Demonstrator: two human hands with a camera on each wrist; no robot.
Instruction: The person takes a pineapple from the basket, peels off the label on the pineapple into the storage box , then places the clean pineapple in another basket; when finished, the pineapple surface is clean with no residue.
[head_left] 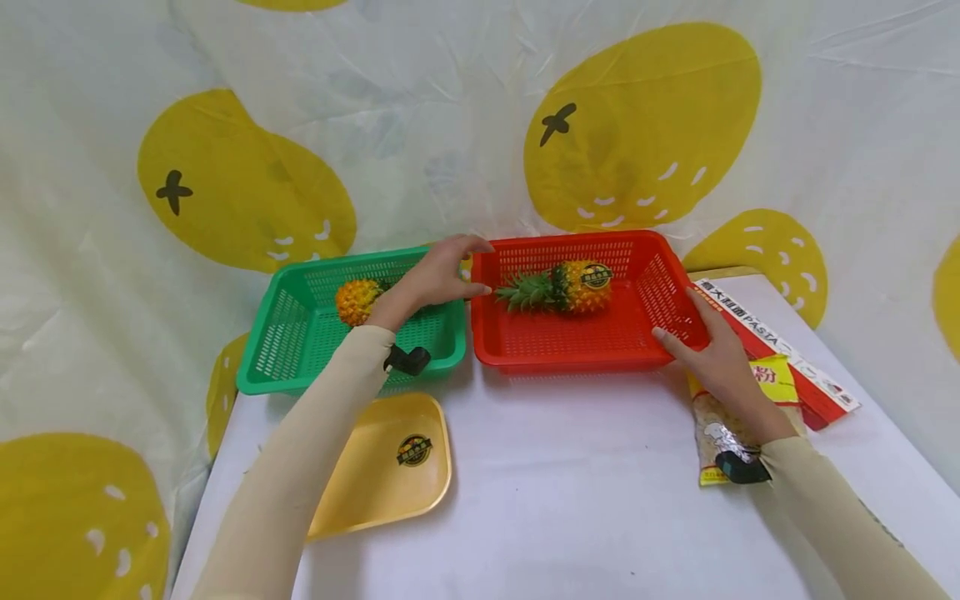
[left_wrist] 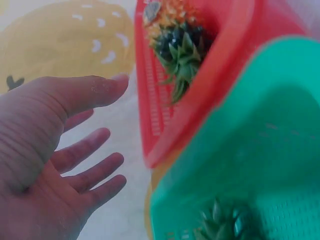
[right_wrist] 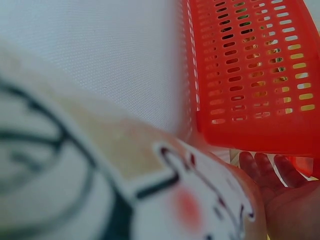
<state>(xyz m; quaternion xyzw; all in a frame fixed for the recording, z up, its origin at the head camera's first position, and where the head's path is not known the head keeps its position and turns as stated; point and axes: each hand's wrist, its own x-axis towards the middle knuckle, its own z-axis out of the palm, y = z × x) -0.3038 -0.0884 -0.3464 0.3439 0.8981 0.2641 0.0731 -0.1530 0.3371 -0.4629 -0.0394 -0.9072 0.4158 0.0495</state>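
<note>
- Red plastic is what your hands are working at: the red basket (head_left: 592,333) sits on the desk at about 12 o'clock, and the pineapple (head_left: 558,288) lies on its side inside it, crown pointing towards 9 o'clock.
- Your left hand (head_left: 442,279) hovers open over the basket's left rim, fingers spread and straight, holding nothing. The left wrist view confirms a loose, empty palm.
- Your right hand (head_left: 712,354) rests against the basket's right end near the front corner, fingers extended, not curled around anything. The right wrist view shows the fingers (right_wrist: 265,167) under the basket's edge.
- With only flat fingers on one end, a lift could tilt the basket, and the pineapple would likely roll towards the low side.
- The green basket (head_left: 300,337) stands just beside the red one at 9 o'clock, with a second pineapple (head_left: 358,301) inside. A sideways push could knock the two rims together and shift it.
- The pasta box (head_left: 780,354) and the food bag (head_left: 738,421) lie under your right forearm at 3 o'clock; dragging the wrist back could sweep them off the desk.
- The yellow tray (head_left: 390,467) sits under your left arm, at risk from a dropped elbow.
</note>
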